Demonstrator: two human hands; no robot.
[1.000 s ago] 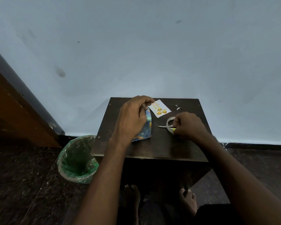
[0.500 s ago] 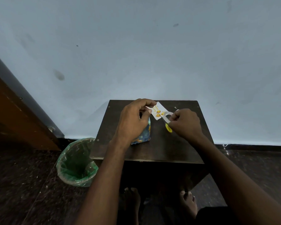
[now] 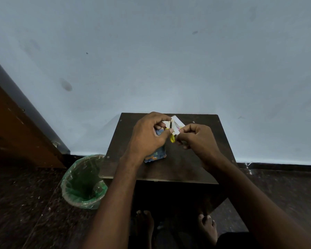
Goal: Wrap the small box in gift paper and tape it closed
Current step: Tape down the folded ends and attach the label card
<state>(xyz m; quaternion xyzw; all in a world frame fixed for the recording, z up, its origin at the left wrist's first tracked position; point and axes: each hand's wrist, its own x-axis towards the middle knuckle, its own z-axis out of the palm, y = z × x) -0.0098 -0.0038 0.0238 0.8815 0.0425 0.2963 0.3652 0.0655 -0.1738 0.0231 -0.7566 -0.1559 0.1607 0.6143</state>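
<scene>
Left hand (image 3: 147,135) hides most of the wrapped box (image 3: 155,155); right hand (image 3: 198,139) pinches half-hidden yellow scissors (image 3: 172,138).

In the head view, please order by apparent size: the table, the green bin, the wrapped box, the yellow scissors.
1. table
2. green bin
3. wrapped box, partly hidden by the left hand
4. yellow scissors, mostly hidden; the right hand grips them

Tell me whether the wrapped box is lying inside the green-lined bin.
No, the wrapped box lies on the dark table under the left hand; the bin stands beside it.
</scene>
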